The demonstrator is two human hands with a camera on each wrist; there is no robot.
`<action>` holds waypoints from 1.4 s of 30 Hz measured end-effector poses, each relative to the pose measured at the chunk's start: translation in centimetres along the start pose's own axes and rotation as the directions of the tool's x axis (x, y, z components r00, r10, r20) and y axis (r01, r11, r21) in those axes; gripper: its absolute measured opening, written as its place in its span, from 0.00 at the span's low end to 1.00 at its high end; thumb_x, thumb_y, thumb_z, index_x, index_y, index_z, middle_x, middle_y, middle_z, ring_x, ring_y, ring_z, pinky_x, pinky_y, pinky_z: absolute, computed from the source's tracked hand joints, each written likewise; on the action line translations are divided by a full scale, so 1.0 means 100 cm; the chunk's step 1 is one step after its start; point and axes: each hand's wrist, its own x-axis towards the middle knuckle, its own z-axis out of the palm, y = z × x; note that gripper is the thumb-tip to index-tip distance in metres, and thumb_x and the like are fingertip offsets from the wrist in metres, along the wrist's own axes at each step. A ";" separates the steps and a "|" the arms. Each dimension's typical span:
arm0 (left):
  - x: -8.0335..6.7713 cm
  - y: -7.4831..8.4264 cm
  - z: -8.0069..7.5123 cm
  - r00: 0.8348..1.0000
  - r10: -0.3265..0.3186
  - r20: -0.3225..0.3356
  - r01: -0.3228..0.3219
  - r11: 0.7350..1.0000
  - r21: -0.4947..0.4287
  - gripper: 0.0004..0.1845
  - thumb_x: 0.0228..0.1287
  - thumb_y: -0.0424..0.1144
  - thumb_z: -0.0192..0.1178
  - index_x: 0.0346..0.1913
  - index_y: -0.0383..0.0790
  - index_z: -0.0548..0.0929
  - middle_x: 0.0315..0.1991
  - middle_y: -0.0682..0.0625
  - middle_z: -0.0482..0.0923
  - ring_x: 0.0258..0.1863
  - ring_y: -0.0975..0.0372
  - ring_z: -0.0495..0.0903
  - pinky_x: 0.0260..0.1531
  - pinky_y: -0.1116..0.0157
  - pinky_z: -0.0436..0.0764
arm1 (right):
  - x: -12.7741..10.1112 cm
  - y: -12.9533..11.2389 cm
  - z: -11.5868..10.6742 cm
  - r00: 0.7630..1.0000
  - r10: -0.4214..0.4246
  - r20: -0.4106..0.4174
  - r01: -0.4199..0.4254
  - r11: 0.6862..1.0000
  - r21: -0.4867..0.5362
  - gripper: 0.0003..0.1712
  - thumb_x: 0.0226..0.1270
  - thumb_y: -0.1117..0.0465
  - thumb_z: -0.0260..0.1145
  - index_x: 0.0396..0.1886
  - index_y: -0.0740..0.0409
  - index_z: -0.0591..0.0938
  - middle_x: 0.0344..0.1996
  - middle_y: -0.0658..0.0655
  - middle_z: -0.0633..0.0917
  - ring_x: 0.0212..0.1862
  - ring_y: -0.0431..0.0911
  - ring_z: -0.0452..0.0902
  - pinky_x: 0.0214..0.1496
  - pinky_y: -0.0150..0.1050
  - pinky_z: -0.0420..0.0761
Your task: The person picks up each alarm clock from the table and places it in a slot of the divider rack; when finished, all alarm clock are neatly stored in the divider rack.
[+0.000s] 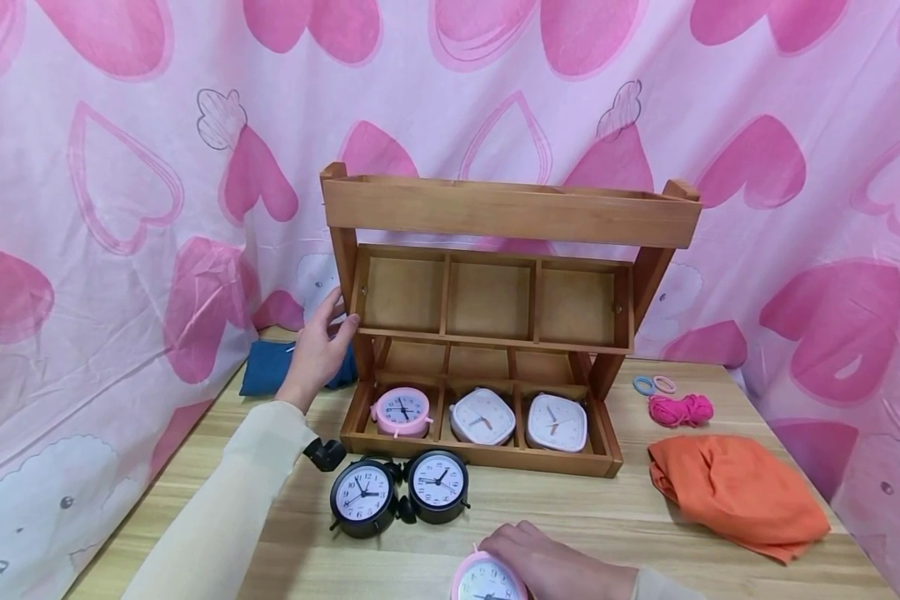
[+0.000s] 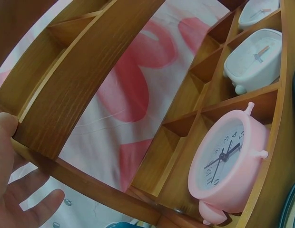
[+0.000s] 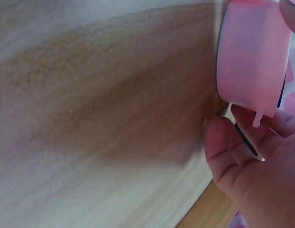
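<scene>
Clock (image 1: pixel 487 578) pink, grasped in my right grip (image 1: pixel 551 560) low on the desk (image 1: pixel 630 521), my left grip (image 1: pixel 322 343) released, fingers flat against the rack (image 1: pixel 495 333) post, black clocks (image 1: pixel 397 490) between them.

Brown wooden rack (image 1: pixel 510 212). Pink clock (image 1: pixel 401 411) and two white clocks (image 1: pixel 482 416) sit in it, two black clocks (image 1: pixel 363 497) out front. Pink clock in my right hand (image 1: pixel 551 567). Backdrop (image 1: pixel 120 167) is pink hearts on pale pink. Orange cloth (image 1: pixel 735 492), blue cloth (image 1: pixel 266 371), magenta cord (image 1: pixel 681 410), light wood table (image 1: pixel 570 517).
</scene>
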 end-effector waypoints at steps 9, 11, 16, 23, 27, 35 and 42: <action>0.001 0.000 0.001 1.000 0.014 0.004 -0.014 1.000 -0.003 0.34 0.76 0.52 0.48 0.79 0.59 0.49 0.75 0.41 0.60 0.69 0.42 0.68 0.61 0.44 0.75 | -0.002 -0.005 -0.003 0.986 -0.032 -0.163 0.024 0.999 -0.049 0.43 0.53 0.30 0.70 0.64 0.43 0.70 0.56 0.42 0.76 0.55 0.34 0.71 0.55 0.37 0.81; 0.000 0.000 0.000 1.000 0.004 0.003 -0.004 1.000 0.002 0.34 0.76 0.53 0.48 0.79 0.60 0.49 0.75 0.41 0.60 0.69 0.42 0.68 0.61 0.44 0.75 | -0.003 -0.007 -0.009 0.971 -0.030 -0.235 0.016 0.998 -0.065 0.44 0.51 0.30 0.71 0.64 0.44 0.71 0.54 0.41 0.77 0.54 0.34 0.72 0.55 0.36 0.80; -0.001 0.000 -0.001 1.000 -0.003 0.001 0.003 1.000 0.005 0.34 0.76 0.53 0.48 0.79 0.59 0.49 0.75 0.40 0.59 0.69 0.42 0.68 0.61 0.44 0.74 | -0.008 -0.009 -0.032 0.920 -0.012 -0.392 -0.037 0.992 -0.118 0.47 0.45 0.35 0.77 0.65 0.44 0.72 0.54 0.39 0.77 0.53 0.34 0.72 0.55 0.39 0.81; 0.000 0.000 0.000 1.000 0.011 -0.002 -0.011 1.000 0.009 0.34 0.77 0.52 0.48 0.79 0.59 0.49 0.75 0.40 0.60 0.69 0.41 0.68 0.61 0.43 0.74 | -0.017 -0.006 -0.071 0.812 -0.063 -0.580 -0.079 0.973 -0.217 0.50 0.39 0.41 0.82 0.63 0.52 0.73 0.53 0.41 0.78 0.53 0.36 0.76 0.54 0.43 0.83; 0.000 0.000 0.000 1.000 0.010 -0.003 -0.009 1.000 0.008 0.34 0.76 0.53 0.48 0.79 0.59 0.49 0.75 0.40 0.60 0.69 0.42 0.68 0.62 0.44 0.74 | -0.021 -0.005 -0.092 0.770 -0.054 -0.636 -0.120 0.966 -0.227 0.52 0.37 0.44 0.84 0.63 0.58 0.72 0.54 0.48 0.79 0.53 0.40 0.76 0.52 0.43 0.84; -0.001 0.001 0.000 1.000 0.002 -0.002 -0.002 1.000 0.015 0.34 0.76 0.53 0.47 0.79 0.58 0.48 0.75 0.40 0.59 0.69 0.42 0.67 0.62 0.44 0.74 | -0.024 0.003 -0.143 0.668 0.122 -0.734 -0.260 0.962 -0.077 0.53 0.42 0.47 0.84 0.66 0.61 0.69 0.54 0.55 0.77 0.51 0.47 0.75 0.51 0.50 0.83; -0.002 0.001 0.000 1.000 -0.006 -0.005 0.006 1.000 0.010 0.34 0.76 0.53 0.48 0.79 0.60 0.48 0.76 0.42 0.59 0.70 0.43 0.67 0.61 0.45 0.75 | -0.026 0.012 -0.174 0.556 0.244 -0.794 -0.339 0.939 0.052 0.53 0.49 0.45 0.80 0.69 0.63 0.65 0.56 0.63 0.74 0.52 0.55 0.72 0.51 0.58 0.81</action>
